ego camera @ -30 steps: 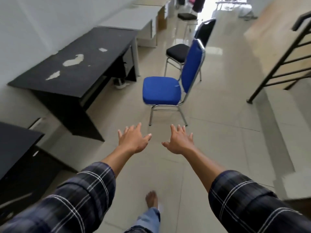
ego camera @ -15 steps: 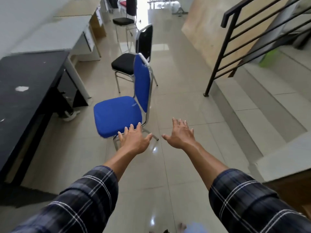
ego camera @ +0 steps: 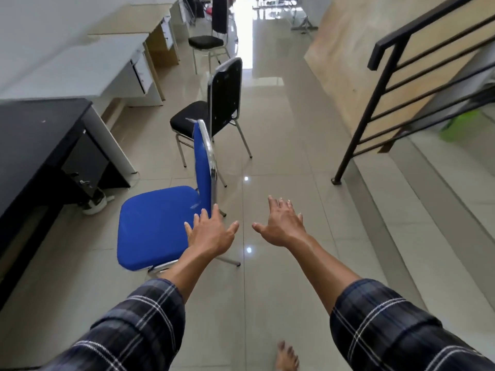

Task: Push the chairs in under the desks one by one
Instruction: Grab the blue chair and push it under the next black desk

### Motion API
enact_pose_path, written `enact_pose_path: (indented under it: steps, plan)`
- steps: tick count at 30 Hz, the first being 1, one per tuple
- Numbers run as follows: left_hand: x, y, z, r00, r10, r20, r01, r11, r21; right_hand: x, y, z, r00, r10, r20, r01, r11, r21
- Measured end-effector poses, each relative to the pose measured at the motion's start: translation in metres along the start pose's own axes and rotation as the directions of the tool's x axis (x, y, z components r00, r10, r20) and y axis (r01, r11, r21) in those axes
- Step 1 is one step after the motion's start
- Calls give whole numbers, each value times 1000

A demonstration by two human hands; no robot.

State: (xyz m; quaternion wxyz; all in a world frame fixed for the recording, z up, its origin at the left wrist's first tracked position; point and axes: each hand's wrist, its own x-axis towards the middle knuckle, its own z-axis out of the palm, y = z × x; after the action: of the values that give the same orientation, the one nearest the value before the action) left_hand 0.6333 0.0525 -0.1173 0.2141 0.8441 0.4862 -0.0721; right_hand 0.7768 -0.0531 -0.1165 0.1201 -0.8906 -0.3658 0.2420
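Observation:
A blue chair with a chrome frame stands on the tiled floor, its seat facing the black desk at the left. My left hand is open, fingers spread, hovering over the seat's right rear corner near the backrest base; I cannot tell if it touches. My right hand is open over the bare floor, right of the chair. Behind the blue chair stands a black chair facing a white desk. Farther back a second black chair stands by a wooden desk.
A black stair railing and tiled steps run along the right. A shoe lies on the floor under the black desk. My bare foot is at the bottom edge. The aisle runs between chairs and stairs.
I have walked up to the blue chair; it now sits close below my hands. Both hands stay open and stretched out, the left now over the seat's rear corner.

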Motion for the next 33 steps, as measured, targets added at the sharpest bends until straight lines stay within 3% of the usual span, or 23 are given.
enact_pose_path:
  steps: [5, 11, 17, 23, 29, 33]
  plan:
    - [48, 34, -1, 990, -116, -76, 108, 988, -109, 81, -1, -37, 995, -83, 51, 84, 996, -21]
    - [132, 46, -29, 939, -174, -298, 125, 976, -176, 167, -48, -54, 970, -232, 70, 234, 972, -18]
    - [232, 49, -51, 920, -231, -318, 156, 957, -244, 262, -93, -69, 941, -317, 120, 322, 946, -29]
    - [265, 47, -47, 917, -275, -289, 171, 925, -338, 334, -123, -66, 913, -371, 169, 374, 927, 16]
    - [298, 39, -63, 855, -483, -189, 340, 797, -499, 387, -176, -45, 842, -499, 205, 487, 867, 107]
    - [314, 38, -59, 711, -693, -118, 485, 604, -632, 405, -198, -33, 838, -482, 254, 438, 874, 213]
